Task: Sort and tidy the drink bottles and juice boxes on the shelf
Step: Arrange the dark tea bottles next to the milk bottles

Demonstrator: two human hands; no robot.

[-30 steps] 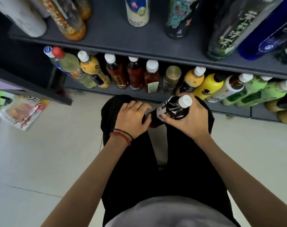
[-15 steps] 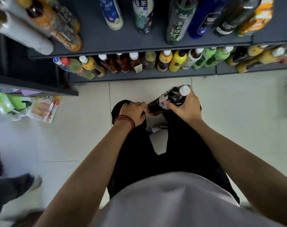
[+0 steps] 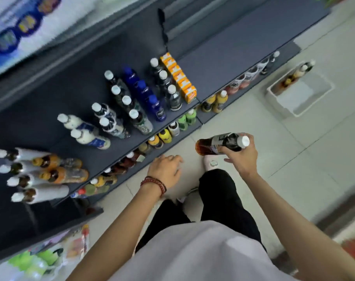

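my right hand (image 3: pixel 241 157) gripped the dark tea bottle (image 3: pixel 221 144) near its neck. it lay almost level, base toward the shelf (image 3: pixel 223 63) up-left, cap away. my left hand (image 3: pixel 166 169) hung loose and empty, nearer the shelf.

We wear a white T-shirt (image 3: pixel 192 258) and black trousers (image 3: pixel 229 199). On the wrist behind our left hand (image 3: pixel 166 169), away from the grip, sit 2 bracelets (image 3: pixel 154 183): 1 of red beads, 1 dark cord. Below the grip, 1 pale shoe (image 3: pixel 210 163).
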